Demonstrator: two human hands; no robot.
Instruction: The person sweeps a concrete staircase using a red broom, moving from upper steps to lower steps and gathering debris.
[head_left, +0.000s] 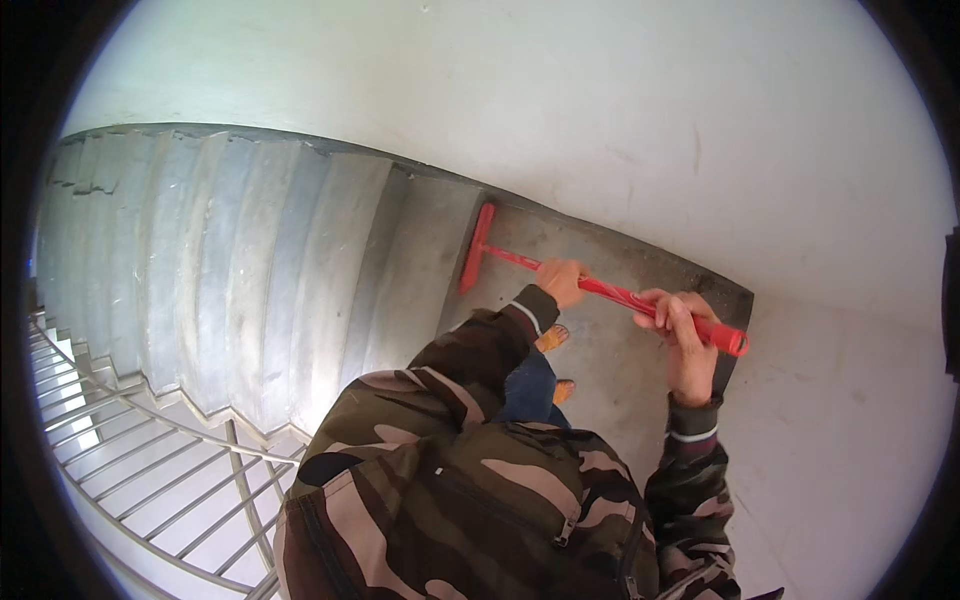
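Both hands grip the red handle of a broom (615, 291). Nearer the head, my left hand (562, 281) wraps around the handle. Close to the capped top end, my right hand (684, 330) holds it with the thumb laid along it. The red broom head (477, 247) rests at the left side of the concrete landing (607, 405), beside the face of a step. Its bristles cannot be made out clearly.
Concrete stairs (315, 262) run off to the left, bordered by a metal railing (172, 487) at lower left. A white wall (525, 90) with a dark skirting band (637, 244) bounds the landing, and another wall (825, 420) stands at right. My feet (553, 337) are on the landing.
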